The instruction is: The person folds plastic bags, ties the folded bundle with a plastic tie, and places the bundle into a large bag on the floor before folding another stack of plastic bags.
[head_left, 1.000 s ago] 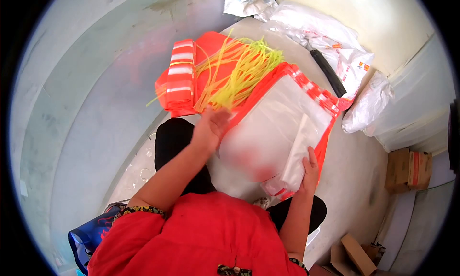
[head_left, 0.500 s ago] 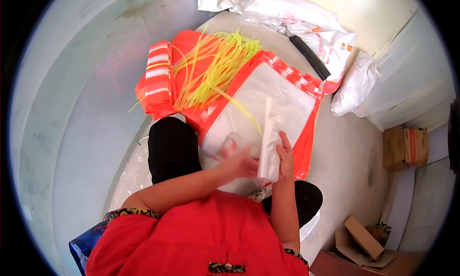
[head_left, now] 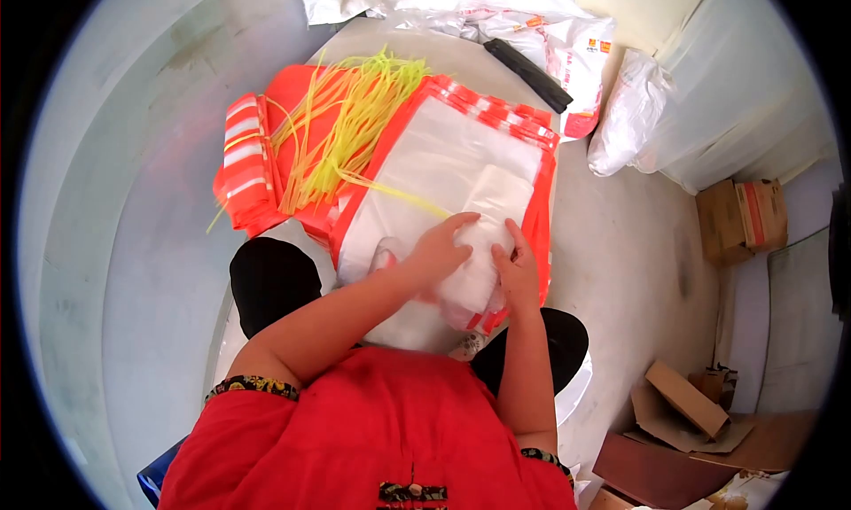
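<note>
A folded bundle of clear plastic point(head_left: 498, 200) lies on a stack of clear bags with red edges point(head_left: 425, 147). My left hand point(head_left: 441, 255) rests on the bundle's left side, its fingers bent round that edge, near one end of a yellow strip. On the bundle's right side is my right hand point(head_left: 520, 269), thumb and fingers closed on the plastic. A heap of yellow strips point(head_left: 359, 124) lies left of the stack, over red plastic. Further left sits a rolled red and white striped bundle point(head_left: 248, 164), with a yellow strip round it.
White sacks point(head_left: 505, 0) stand behind the work surface, and a black bar point(head_left: 529, 74) lies in front of them. A white bag point(head_left: 631, 111) is at the right. Cardboard boxes point(head_left: 740, 219) stand far right, with opened cardboard point(head_left: 687, 404) at the lower right.
My left hand has come from the yellow strips to the plastic bundle, and one strip now stretches towards it. The bundle looks wider and flatter. The whole view has shifted.
</note>
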Demonstrator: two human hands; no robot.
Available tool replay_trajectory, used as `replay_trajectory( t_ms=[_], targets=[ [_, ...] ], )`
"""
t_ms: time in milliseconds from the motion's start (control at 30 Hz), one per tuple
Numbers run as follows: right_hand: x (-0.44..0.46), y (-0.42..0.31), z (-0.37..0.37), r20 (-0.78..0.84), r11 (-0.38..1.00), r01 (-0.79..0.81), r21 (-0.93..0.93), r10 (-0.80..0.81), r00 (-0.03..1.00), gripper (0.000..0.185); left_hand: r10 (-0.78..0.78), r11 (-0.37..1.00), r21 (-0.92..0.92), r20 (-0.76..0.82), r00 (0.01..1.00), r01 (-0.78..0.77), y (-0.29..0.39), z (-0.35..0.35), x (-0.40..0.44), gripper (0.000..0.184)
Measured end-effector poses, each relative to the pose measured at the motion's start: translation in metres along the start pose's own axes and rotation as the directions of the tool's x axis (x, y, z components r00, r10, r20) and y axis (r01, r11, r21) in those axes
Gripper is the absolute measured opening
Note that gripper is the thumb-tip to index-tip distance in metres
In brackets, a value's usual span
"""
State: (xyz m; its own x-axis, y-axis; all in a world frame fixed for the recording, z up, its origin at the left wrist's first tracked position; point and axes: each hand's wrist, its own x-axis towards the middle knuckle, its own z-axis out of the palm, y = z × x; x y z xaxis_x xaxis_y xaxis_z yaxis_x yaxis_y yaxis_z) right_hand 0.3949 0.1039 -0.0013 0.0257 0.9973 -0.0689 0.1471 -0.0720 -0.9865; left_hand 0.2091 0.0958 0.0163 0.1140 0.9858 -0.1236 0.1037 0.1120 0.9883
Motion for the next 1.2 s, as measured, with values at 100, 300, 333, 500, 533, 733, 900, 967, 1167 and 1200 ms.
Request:
replay_trajectory(
  t_ms=[100, 300, 333, 500, 533, 733, 900, 967, 1167, 1200],
  targets=[
    [-0.004, -0.013, -0.012, -0.055, 0.999, -0.048, 0.002, 0.048, 0.997, 0.050, -0.053, 0.996, -0.075, 0.053, 0.997, 0.057, -0.004, -0.007, 0.011, 0.064],
    [0.002, 0.004, -0.059, 0.059, 0.791, 0.224, -0.570, -0.233, 0.971, 0.040, -0.082, 0.982, -0.164, 0.056, 0.995, 0.090, -0.019, -0.004, 0.014, 0.066],
    [0.003, 0.013, -0.064, 0.088, 0.737, 0.286, -0.613, -0.296, 0.951, 0.037, -0.089, 0.981, -0.168, 0.043, 0.995, 0.095, -0.017, -0.003, 0.012, 0.066],
    [0.004, 0.017, -0.085, 0.140, 0.351, 0.262, -0.899, -0.336, 0.931, 0.019, -0.133, 0.973, -0.181, 0.065, 0.989, 0.142, -0.013, -0.003, 0.010, 0.065],
    [0.008, 0.014, -0.091, 0.128, 0.289, 0.210, -0.934, -0.277, 0.952, 0.018, -0.140, 0.971, -0.187, 0.064, 0.988, 0.149, -0.013, -0.003, 0.010, 0.066],
    [0.010, 0.002, -0.105, 0.006, 0.646, 0.127, -0.753, -0.186, 0.983, 0.017, -0.201, 0.965, -0.158, 0.053, 0.978, 0.207, -0.014, -0.003, 0.010, 0.065],
    [0.013, -0.038, -0.061, 0.148, 0.971, 0.207, -0.121, -0.189, 0.971, 0.022, -0.192, 0.973, -0.119, 0.048, 0.980, 0.196, -0.008, -0.001, 0.007, 0.064],
    [0.020, -0.043, -0.035, 0.227, 0.954, 0.265, -0.139, -0.230, 0.946, 0.024, -0.204, 0.968, -0.136, 0.053, 0.978, 0.209, -0.006, -0.001, 0.006, 0.064],
    [0.044, -0.009, 0.017, 0.358, 0.974, 0.224, 0.044, -0.224, 0.907, 0.031, -0.195, 0.979, -0.051, 0.019, 0.981, 0.195, -0.007, -0.001, 0.008, 0.062],
    [0.046, -0.004, 0.020, 0.352, 0.974, 0.221, 0.054, -0.226, 0.908, 0.032, -0.161, 0.987, -0.003, 0.012, 0.987, 0.161, -0.005, -0.001, 0.007, 0.061]
  ],
)
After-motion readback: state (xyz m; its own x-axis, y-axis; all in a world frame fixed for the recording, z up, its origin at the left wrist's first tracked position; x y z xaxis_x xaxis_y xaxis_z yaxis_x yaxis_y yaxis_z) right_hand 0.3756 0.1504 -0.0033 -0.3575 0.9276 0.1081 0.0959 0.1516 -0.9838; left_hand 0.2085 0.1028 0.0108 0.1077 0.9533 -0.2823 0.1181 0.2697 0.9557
